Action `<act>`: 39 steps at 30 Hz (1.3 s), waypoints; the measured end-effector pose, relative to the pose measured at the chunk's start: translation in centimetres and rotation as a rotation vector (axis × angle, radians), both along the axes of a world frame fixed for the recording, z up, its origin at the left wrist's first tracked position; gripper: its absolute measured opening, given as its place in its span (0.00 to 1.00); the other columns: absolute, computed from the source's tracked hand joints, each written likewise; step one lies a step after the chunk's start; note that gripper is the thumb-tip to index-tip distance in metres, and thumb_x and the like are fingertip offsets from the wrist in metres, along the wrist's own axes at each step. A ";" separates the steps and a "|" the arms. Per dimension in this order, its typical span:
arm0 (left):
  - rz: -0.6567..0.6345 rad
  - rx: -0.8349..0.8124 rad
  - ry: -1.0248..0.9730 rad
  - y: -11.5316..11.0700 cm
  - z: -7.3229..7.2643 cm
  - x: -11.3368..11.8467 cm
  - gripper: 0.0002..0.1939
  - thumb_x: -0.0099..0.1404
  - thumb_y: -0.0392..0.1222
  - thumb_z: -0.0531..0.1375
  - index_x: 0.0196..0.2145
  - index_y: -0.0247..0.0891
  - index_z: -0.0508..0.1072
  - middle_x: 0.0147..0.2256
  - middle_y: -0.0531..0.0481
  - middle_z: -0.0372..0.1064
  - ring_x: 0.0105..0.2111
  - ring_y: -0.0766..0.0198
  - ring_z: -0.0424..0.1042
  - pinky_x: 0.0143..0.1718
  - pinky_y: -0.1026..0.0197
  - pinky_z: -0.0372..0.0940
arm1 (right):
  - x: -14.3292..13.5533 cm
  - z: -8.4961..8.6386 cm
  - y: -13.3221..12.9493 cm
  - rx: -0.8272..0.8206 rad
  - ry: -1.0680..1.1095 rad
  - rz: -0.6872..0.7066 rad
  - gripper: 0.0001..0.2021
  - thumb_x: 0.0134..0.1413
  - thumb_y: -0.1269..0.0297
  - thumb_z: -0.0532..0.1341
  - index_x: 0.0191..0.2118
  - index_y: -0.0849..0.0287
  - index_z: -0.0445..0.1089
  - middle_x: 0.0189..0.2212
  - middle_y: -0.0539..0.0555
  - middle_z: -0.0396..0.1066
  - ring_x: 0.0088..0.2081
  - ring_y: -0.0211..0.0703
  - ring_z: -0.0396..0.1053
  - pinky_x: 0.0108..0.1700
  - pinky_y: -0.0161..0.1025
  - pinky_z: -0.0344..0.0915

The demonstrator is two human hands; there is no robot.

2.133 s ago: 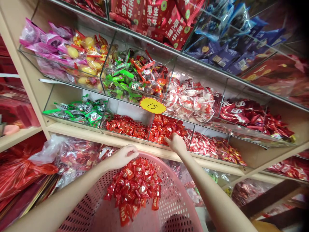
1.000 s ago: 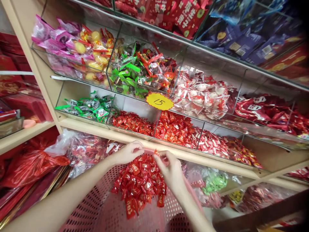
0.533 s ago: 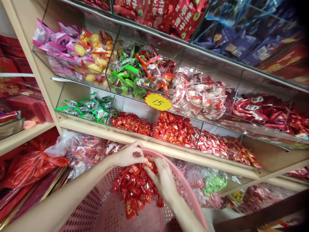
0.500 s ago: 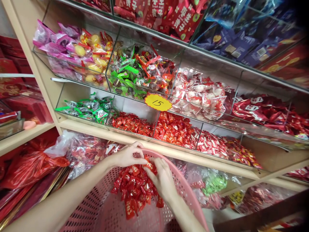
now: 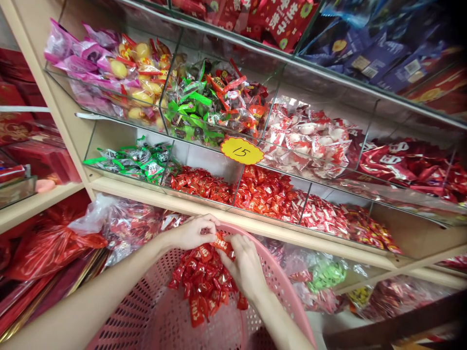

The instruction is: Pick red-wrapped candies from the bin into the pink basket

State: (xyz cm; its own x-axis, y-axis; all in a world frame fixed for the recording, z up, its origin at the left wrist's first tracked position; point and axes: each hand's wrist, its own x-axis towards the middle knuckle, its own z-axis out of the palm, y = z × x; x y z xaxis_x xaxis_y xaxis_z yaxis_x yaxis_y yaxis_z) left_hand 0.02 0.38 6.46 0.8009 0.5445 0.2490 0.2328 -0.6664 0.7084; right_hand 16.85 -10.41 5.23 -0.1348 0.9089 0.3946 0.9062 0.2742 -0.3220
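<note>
A red wrapped candy (image 5: 221, 241) with pale lettering is stretched between my two hands, above a pink perforated plastic basket (image 5: 295, 304). My left hand (image 5: 195, 232) pinches its left end between thumb and fingertips. On the other end, the bent fingers of my right hand (image 5: 246, 265) close; its fingertips are partly hidden. Below them, a heap of shiny red wrapped candies (image 5: 207, 279) rests against the basket's far inner side. One candy lies slightly apart under my right wrist.
Behind the basket rises a wooden shelf (image 5: 146, 193) with clear bins of wrapped sweets. A yellow tag (image 5: 242, 150) reading 15 hangs on it. Tied red bags (image 5: 54, 243) stand at the left; clear bags of sweets (image 5: 321, 274) sit under the shelf at the right.
The candy between my hands has turned slightly, so more of its lettering shows. Both hands stay nearly in place; the shelf view has shifted a little.
</note>
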 end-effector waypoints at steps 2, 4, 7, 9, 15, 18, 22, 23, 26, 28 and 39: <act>-0.001 0.007 0.000 0.1 -0.1 0.0 0.08 0.60 0.38 0.56 0.24 0.36 0.69 0.43 0.48 0.64 0.43 0.62 0.65 0.47 0.59 0.57 | 0.0 0.1 0.0 0.004 0.007 -0.002 0.07 0.55 0.66 0.55 0.41 0.58 0.64 0.34 0.54 0.68 0.37 0.45 0.64 0.40 0.40 0.60; -0.008 0.013 -0.011 0.1 -0.3 0.0 0.08 0.60 0.39 0.55 0.25 0.36 0.69 0.44 0.49 0.64 0.43 0.62 0.65 0.47 0.59 0.57 | 0.0 0.2 0.0 -0.003 0.018 -0.007 0.07 0.55 0.66 0.56 0.40 0.58 0.65 0.33 0.53 0.68 0.37 0.45 0.65 0.40 0.40 0.60; -0.002 -0.026 -0.055 0.2 -0.4 0.2 0.09 0.61 0.40 0.55 0.26 0.36 0.69 0.41 0.49 0.66 0.41 0.63 0.65 0.45 0.60 0.58 | 0.6 0.1 -0.1 -0.009 0.047 -0.008 0.07 0.55 0.65 0.56 0.40 0.58 0.65 0.34 0.54 0.69 0.38 0.46 0.65 0.41 0.41 0.60; 0.015 -0.091 -0.087 0.2 -0.3 0.3 0.09 0.62 0.42 0.54 0.28 0.36 0.70 0.37 0.49 0.68 0.38 0.64 0.66 0.42 0.60 0.60 | 1.6 0.1 -0.1 0.002 0.069 -0.012 0.07 0.55 0.65 0.56 0.40 0.57 0.66 0.35 0.54 0.69 0.39 0.46 0.65 0.41 0.41 0.60; 0.027 -0.169 -0.075 0.1 -0.1 0.5 0.09 0.61 0.44 0.54 0.32 0.36 0.71 0.34 0.50 0.69 0.35 0.65 0.66 0.38 0.62 0.61 | 4.6 0.7 -0.2 0.075 0.046 -0.131 0.09 0.55 0.63 0.56 0.41 0.58 0.66 0.37 0.56 0.67 0.40 0.46 0.63 0.42 0.42 0.60; 0.024 -0.166 -0.062 0.2 -0.3 0.5 0.09 0.61 0.43 0.55 0.33 0.36 0.71 0.34 0.50 0.69 0.35 0.65 0.66 0.39 0.62 0.61 | 5.1 1.3 -0.5 0.035 -0.047 -0.223 0.09 0.53 0.62 0.58 0.40 0.58 0.67 0.35 0.56 0.66 0.39 0.48 0.63 0.40 0.42 0.59; 0.029 -0.162 -0.069 0.2 -0.4 0.5 0.09 0.61 0.43 0.55 0.33 0.36 0.71 0.34 0.50 0.70 0.35 0.65 0.66 0.40 0.61 0.61 | 5.1 1.4 -1.2 -0.065 -0.187 -0.271 0.06 0.50 0.65 0.59 0.36 0.57 0.67 0.34 0.56 0.66 0.37 0.48 0.63 0.36 0.40 0.59; 0.030 -0.162 -0.070 0.2 -0.3 0.5 0.09 0.61 0.43 0.55 0.33 0.36 0.71 0.34 0.50 0.70 0.35 0.65 0.66 0.40 0.61 0.60 | 5.1 1.3 -1.3 -0.082 -0.257 -0.297 0.06 0.49 0.67 0.59 0.35 0.57 0.67 0.34 0.56 0.66 0.37 0.48 0.63 0.35 0.40 0.58; 0.030 -0.167 -0.070 0.1 -0.2 0.6 0.09 0.61 0.44 0.55 0.32 0.36 0.71 0.34 0.50 0.70 0.35 0.65 0.66 0.40 0.61 0.61 | 4.9 0.8 -1.6 -0.118 -0.480 -0.398 0.05 0.46 0.71 0.58 0.32 0.57 0.67 0.34 0.59 0.67 0.36 0.52 0.63 0.33 0.42 0.57; 0.036 -0.168 -0.064 0.1 -0.2 0.6 0.09 0.61 0.44 0.55 0.32 0.36 0.71 0.34 0.50 0.70 0.35 0.65 0.66 0.39 0.61 0.61 | 4.5 0.4 -1.6 -0.117 -0.574 -0.417 0.06 0.46 0.74 0.57 0.32 0.58 0.68 0.33 0.60 0.67 0.36 0.52 0.63 0.33 0.42 0.56; 0.021 -0.150 -0.076 0.2 -0.4 0.3 0.09 0.62 0.43 0.54 0.33 0.36 0.71 0.34 0.50 0.69 0.36 0.64 0.67 0.40 0.62 0.60 | 2.8 -0.3 -1.1 -0.113 -0.638 -0.424 0.14 0.50 0.80 0.50 0.35 0.60 0.70 0.33 0.61 0.68 0.36 0.53 0.63 0.35 0.46 0.57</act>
